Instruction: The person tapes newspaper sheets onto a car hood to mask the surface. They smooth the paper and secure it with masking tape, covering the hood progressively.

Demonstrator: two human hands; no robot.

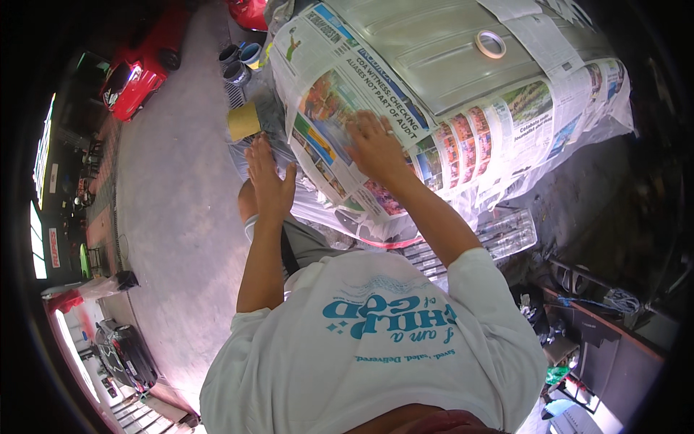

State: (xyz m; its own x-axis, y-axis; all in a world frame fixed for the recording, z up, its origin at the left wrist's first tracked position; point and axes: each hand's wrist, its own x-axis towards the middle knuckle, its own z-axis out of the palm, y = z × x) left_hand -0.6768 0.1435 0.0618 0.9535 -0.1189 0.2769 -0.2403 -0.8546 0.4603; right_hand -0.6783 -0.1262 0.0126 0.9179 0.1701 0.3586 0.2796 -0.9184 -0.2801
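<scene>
A grey ribbed metal panel, perhaps part of a vehicle, has newspaper sheets along its edges and clear plastic sheeting hanging below them. On the newspaper at the panel's near left corner lies my right hand, its fingers apart and nothing seen in them. My left hand is just left of that corner with fingers stretched out, holding nothing. Beyond its fingertips is a tan-yellow block-like thing whose kind I cannot make out. A roll of masking tape rests on the bare metal.
Several dark buckets stand past the panel's left side. A red car is on the concrete floor at the far left. Low at the right are a brown-edged cabinet and a coiled cord. A metal grating lies below the plastic.
</scene>
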